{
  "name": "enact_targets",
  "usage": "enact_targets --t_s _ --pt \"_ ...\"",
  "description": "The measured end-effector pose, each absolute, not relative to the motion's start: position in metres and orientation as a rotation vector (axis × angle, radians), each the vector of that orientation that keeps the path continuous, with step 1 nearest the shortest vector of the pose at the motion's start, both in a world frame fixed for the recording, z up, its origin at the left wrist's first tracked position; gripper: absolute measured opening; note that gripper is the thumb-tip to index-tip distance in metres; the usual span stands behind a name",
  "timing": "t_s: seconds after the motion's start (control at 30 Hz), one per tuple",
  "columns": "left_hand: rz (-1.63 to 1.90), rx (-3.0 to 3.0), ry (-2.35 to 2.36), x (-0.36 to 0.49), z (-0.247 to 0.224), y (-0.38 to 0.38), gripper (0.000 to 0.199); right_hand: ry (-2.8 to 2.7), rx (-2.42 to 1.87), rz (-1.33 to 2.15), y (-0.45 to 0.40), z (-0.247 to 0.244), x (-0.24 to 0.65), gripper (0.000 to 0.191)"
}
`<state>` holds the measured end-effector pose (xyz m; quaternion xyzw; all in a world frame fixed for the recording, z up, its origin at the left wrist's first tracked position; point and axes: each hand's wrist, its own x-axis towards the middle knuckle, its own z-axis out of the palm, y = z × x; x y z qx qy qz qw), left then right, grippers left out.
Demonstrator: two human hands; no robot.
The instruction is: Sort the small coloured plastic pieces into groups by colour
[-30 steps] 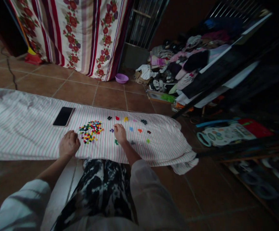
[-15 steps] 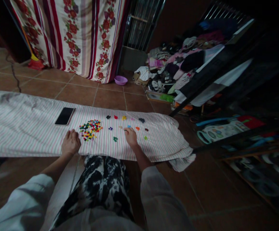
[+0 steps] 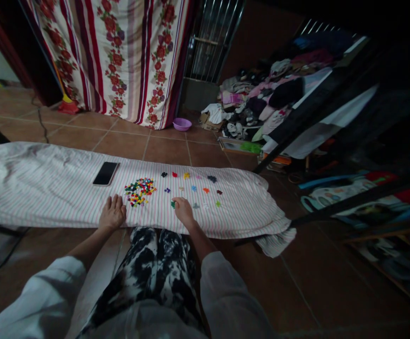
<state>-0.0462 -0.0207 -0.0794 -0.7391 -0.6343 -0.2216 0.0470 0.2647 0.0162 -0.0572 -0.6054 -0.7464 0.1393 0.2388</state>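
Observation:
My left hand [image 3: 113, 212] lies flat on the striped cloth [image 3: 67, 188], fingers stretched out, just left of a mixed heap of tiny coloured pieces [image 3: 140, 190]. To the right of the heap, small single-colour clusters sit in rows, among them a yellow cluster [image 3: 186, 175], an orange cluster [image 3: 206, 190] and a dark grey cluster [image 3: 212, 179]. My right hand [image 3: 184, 212] is closed in a pinch beside the green cluster [image 3: 172, 204]. Whatever its fingertips hold is too small to make out. A grey cluster [image 3: 196, 205] lies just right of that hand.
A phone [image 3: 106, 173] rests on the cloth behind my left hand. Beyond the cloth are a purple basin [image 3: 182, 124], a floral curtain [image 3: 134, 61] and a pile of clothes [image 3: 257, 94]. Dark metal bars [image 3: 314, 207] run along the right.
My right hand has moved left and nearer to me, from the blue cluster in the middle row to the green one. The left hand stays flat beside the heap. The view has shifted slightly.

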Motion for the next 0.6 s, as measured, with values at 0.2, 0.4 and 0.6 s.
enact_targets --t_s 0.2,0.4,0.6 --pt "-0.506 -2.301 -1.987 -0.041 -0.049 -0.017 0.043 -2.236 -1.638 0.419 0.008 -0.048 0.265 0.038" --pt "0.084 -2.292 -2.297 -0.036 -0.020 -0.013 0.040 -2.286 -1.657 0.500 0.010 -0.044 0.265 0.039" --pt "0.124 -2.262 -2.348 -0.029 -0.018 -0.015 0.043 -2.235 -1.674 0.495 0.012 -0.051 0.263 0.035"
